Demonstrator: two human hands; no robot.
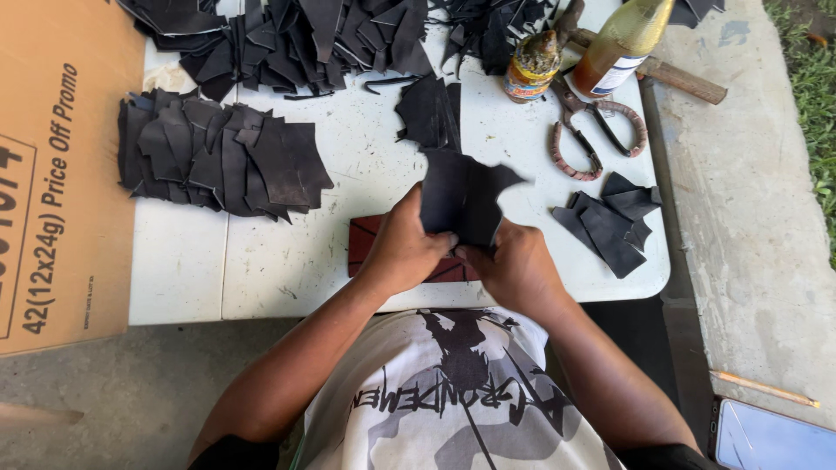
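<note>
- Nearest the body, the left hand (402,248) and the right hand (515,265) meet just inside the near edge of the white table (287,261); the fingers of both are pinched together on the lower edge of a black leather piece (461,196), which they hold up, tilted, above the tabletop.
- Under the hands lies a dark red board (359,245), flat on the table and close to its near edge; most of it is hidden by the hands.
- Left of the hands the tabletop is bare up to the brown cardboard sheet (61,165), which overlaps the table's left edge.
- Right of the hands a small pile of black offcuts (610,222) sits near the table's rounded right corner, with little room beyond it before the edge.
- Off the table, on the concrete to the right, lie a pencil (766,389) and a phone (775,439).
- Mid-table, a flat stack of black pieces (218,157) lies on the left; a single black piece (428,111) lies just beyond the held one.
- Rusty scissors (596,130) lie to the right, blades open.
- At the far edge stand a small jar (533,65) and a bottle (620,39) of amber liquid; what the jar holds cannot be told. Just behind them lies a wooden handle (684,80).
- A large heap of black scraps (296,39) covers the far side.
</note>
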